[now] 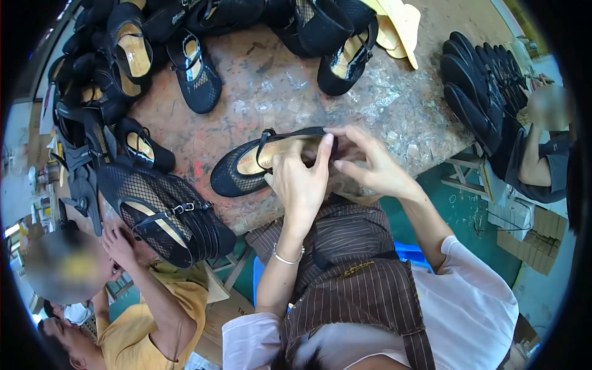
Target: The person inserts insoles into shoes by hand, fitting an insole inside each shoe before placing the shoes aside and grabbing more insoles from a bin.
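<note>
A black mesh shoe (232, 177) with a thin buckled strap and tan insole lies on its sole at the table's near edge, toe to the left. My left hand (301, 182), with a bracelet at the wrist, grips the shoe's near side, its fingertips reaching over the opening and its thumb toward the heel. At the heel end, my right hand (373, 161) curls around the back, index finger on the rim and thumb lower down. Some of its other fingers are blurred behind the heel, and whether they hold anything small is hidden.
The worn table (271, 92) carries a heap of black shoes (131, 52) at the back left and nested shoes (169, 213) at the left. Yellow sheets (398, 31) lie at the back. A co-worker in yellow (157, 314) sits left; another person (542, 154) is right, beside more shoes (472, 92).
</note>
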The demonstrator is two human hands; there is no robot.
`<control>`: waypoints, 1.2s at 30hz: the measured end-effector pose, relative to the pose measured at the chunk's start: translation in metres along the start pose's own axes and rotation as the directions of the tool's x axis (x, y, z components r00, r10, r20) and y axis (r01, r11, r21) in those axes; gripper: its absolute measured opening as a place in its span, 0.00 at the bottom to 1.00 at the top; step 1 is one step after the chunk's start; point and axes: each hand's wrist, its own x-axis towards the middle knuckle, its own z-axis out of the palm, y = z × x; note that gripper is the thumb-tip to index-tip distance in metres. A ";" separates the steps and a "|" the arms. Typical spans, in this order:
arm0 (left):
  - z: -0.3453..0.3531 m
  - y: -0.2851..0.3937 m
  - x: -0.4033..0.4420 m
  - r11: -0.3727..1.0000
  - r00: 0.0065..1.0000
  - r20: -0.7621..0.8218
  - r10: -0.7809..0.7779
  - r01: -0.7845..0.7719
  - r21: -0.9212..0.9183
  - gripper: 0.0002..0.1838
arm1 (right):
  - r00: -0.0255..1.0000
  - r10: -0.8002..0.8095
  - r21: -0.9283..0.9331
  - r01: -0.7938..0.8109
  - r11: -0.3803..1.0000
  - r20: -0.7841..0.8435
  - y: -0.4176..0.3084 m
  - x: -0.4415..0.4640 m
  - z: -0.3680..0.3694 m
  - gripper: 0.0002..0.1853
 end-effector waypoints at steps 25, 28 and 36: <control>-0.138 -0.116 -0.139 -0.355 0.973 -0.193 -0.124 -0.225 -0.907 0.36 | 0.828 0.231 0.381 -0.023 0.924 -0.511 0.107 0.082 -0.253 0.19; -0.193 -0.106 -0.138 0.424 0.915 -0.359 -0.183 -0.256 -0.869 0.35 | 0.859 0.127 0.210 -0.023 0.977 -0.495 0.091 0.047 -0.227 0.24; -0.261 -0.076 -0.099 0.857 0.767 -0.610 0.201 -0.439 -0.269 0.19 | 0.790 0.325 0.676 0.147 0.723 -0.520 0.057 0.020 -0.202 0.22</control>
